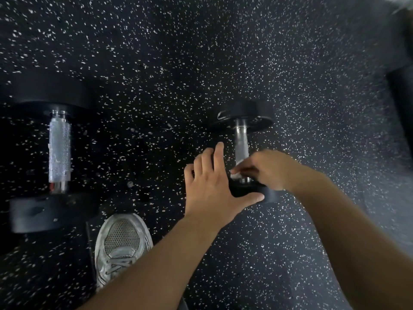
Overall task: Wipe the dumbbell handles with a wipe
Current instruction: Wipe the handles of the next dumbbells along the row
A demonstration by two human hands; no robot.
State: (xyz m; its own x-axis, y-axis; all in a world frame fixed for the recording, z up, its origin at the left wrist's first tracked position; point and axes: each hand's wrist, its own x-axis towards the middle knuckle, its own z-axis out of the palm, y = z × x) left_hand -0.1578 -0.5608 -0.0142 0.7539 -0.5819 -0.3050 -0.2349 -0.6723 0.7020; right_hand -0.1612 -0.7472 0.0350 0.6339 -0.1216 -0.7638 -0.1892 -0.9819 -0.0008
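Note:
Two black dumbbells with knurled silver handles lie on the speckled floor. The smaller dumbbell [242,139] is at centre right. My right hand [268,170] pinches a white wipe [237,174] against the near end of its handle. My left hand [212,184] rests on that dumbbell's near black head [248,193], thumb spread along its front and fingers apart. The larger dumbbell [59,153] lies at the left, untouched, its handle fully exposed.
A grey mesh sneaker [121,245] stands on the floor between the two dumbbells, near the bottom. A dark rounded object [402,97] sits at the right edge. Black rubber flooring with white flecks [167,63] stretches away beyond the dumbbells.

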